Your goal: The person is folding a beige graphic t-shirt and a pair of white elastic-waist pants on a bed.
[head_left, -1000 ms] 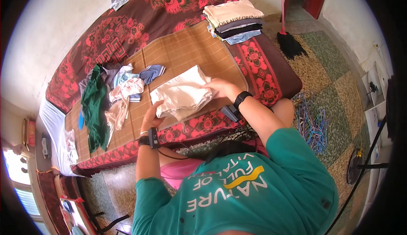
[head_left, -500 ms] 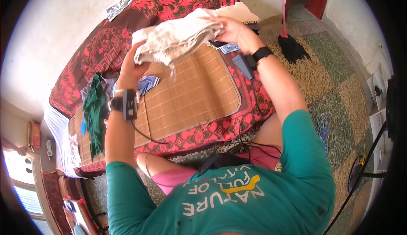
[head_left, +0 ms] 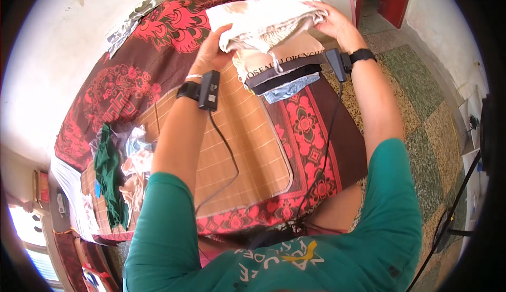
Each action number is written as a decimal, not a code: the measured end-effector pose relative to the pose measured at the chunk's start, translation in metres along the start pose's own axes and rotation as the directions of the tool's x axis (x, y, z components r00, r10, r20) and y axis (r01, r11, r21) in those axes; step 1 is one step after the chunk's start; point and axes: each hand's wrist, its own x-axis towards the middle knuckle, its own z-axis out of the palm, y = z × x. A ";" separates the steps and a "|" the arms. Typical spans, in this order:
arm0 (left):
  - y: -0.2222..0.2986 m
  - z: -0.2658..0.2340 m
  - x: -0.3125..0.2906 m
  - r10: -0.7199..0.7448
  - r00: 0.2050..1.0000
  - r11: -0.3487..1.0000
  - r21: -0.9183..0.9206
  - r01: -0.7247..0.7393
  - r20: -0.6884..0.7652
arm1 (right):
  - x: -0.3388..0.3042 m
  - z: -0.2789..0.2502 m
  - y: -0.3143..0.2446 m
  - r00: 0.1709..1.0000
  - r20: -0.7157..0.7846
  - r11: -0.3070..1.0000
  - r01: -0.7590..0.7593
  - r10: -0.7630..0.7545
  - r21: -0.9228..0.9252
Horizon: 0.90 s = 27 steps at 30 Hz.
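Note:
A folded white garment (head_left: 263, 15) with brownish patches, a gathered waistband and a dangling drawstring is held up at the far side of the bed. My left hand (head_left: 213, 52) grips its left end, thumb on top. At its right end, my right hand (head_left: 334, 23) has the fingers over the edge. Just below it lies a stack of folded clothes: a cream piece with dark lettering (head_left: 300, 49), a black piece (head_left: 284, 78) and a light blue piece (head_left: 292, 88). The garment overlaps the upper part of this stack; whether they touch I cannot tell.
A woven mat (head_left: 237, 149) covers part of the red patterned bedspread (head_left: 305, 118). Crumpled clothes, including a green one (head_left: 108, 176), lie at the left. A pale cloth (head_left: 129, 26) rests at the far edge. Cables hang from both wrist devices.
Both hands have carried the folded white garment to the right and away, over the stack of folded clothes. The view has shifted, and more of the stack and the crumpled clothes shows.

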 end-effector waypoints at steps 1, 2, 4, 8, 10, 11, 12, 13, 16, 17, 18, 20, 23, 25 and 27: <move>-0.017 -0.016 0.014 -0.018 1.000 0.998 0.055 0.019 -0.025 | 0.003 -0.014 0.016 0.993 -0.114 1.000 -0.013 0.013 0.001; -0.028 -0.029 0.025 -0.032 0.998 0.993 0.111 0.037 -0.050 | 0.006 -0.019 0.025 0.974 -0.223 1.000 -0.023 0.024 0.004; -0.051 -0.041 0.012 -0.234 0.970 0.968 0.084 0.238 -0.059 | -0.004 0.002 0.055 0.849 -0.456 0.957 -0.288 0.268 0.026; -0.080 -0.057 0.017 -0.184 0.982 0.978 0.091 0.187 -0.043 | -0.017 -0.047 0.077 0.910 -0.354 0.976 -0.208 0.216 0.060; -0.078 -0.052 0.014 -0.165 0.984 0.983 0.075 0.169 -0.061 | -0.008 -0.068 0.079 0.923 -0.339 0.980 -0.199 0.181 -0.017; -0.074 -0.050 0.014 -0.126 0.989 0.989 0.070 0.131 -0.073 | -0.006 -0.066 0.074 0.919 -0.342 0.978 -0.209 0.195 -0.004; -0.075 -0.052 0.017 -0.130 0.989 0.989 0.069 0.135 -0.073 | -0.007 -0.063 0.073 0.918 -0.344 0.977 -0.212 0.198 -0.003; -0.075 -0.055 0.020 -0.127 0.988 0.989 0.068 0.134 -0.092 | -0.008 -0.059 0.072 0.911 -0.390 0.982 -0.178 0.138 -0.067; -0.065 -0.077 0.036 -0.062 0.979 0.962 0.249 0.110 -0.192 | -0.002 -0.029 0.063 0.882 -0.471 0.898 -0.212 0.006 -0.386; -0.064 -0.069 0.040 0.245 0.919 0.666 0.742 0.073 -0.310 | 0.000 -0.028 0.060 0.837 -0.426 0.513 -0.212 -0.344 -0.832; -0.060 -0.056 0.037 0.548 0.807 0.146 0.975 0.167 -0.220 | 0.002 -0.019 0.055 0.788 -0.181 -0.058 -0.265 -0.588 -0.963; -0.061 -0.029 0.031 0.630 0.769 0.053 0.994 0.094 -0.106 | 0.017 0.013 0.043 0.844 0.181 -0.280 0.038 -0.505 -0.959; -0.080 -0.003 0.048 0.539 0.835 -0.147 0.988 -0.036 0.111 | 0.051 0.035 0.056 0.922 0.236 -0.178 0.187 -0.308 -0.966; -0.095 0.003 0.056 0.486 0.843 -0.331 0.941 -0.066 0.230 | 0.055 0.043 0.069 0.995 0.068 -0.162 0.055 -0.077 -0.985; -0.100 -0.003 0.053 0.452 0.873 -0.290 0.956 -0.047 0.181 | 0.046 0.027 0.079 1.000 0.028 -0.239 0.024 -0.013 -0.971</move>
